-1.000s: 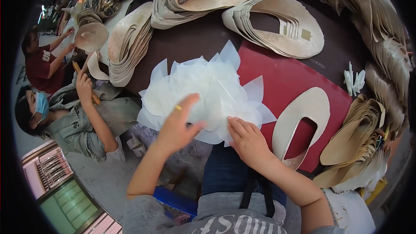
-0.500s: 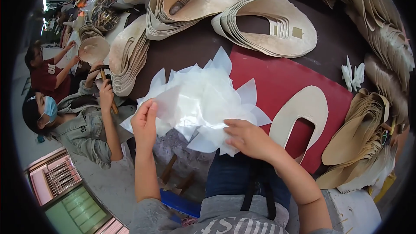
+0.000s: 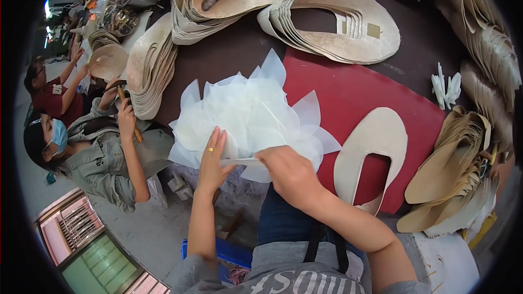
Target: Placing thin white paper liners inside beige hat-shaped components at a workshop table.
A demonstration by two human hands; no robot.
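A loose heap of translucent white sheets (image 3: 234,103), thin with pointed corners, lies at the table's near edge in front of me. My left hand (image 3: 211,163) rests against its near side, fingers stretched out and thumb apart. One thin white piece (image 3: 242,161), seen nearly edge-on, spans from between that thumb and forefinger to my right hand (image 3: 294,177). The right fingers are closed on its other end. Right of the hands, a flat cream shoe-upper piece (image 3: 351,155) with a long cut-out lies on a red sheet (image 3: 321,79).
Stacked cream shoe uppers (image 3: 332,22) stand along the far side of the dark table (image 3: 218,65). Tan stacked pieces (image 3: 444,171) and small white strips (image 3: 445,87) are at the right. A masked co-worker (image 3: 103,158) holding a hammer (image 3: 128,111) sits close at the left; another person (image 3: 54,95) is beyond.
My left hand has moved right and down from a raised translucent sheet to the heap's near side. My right hand has shifted slightly left and closed its fingers on the thin white piece.
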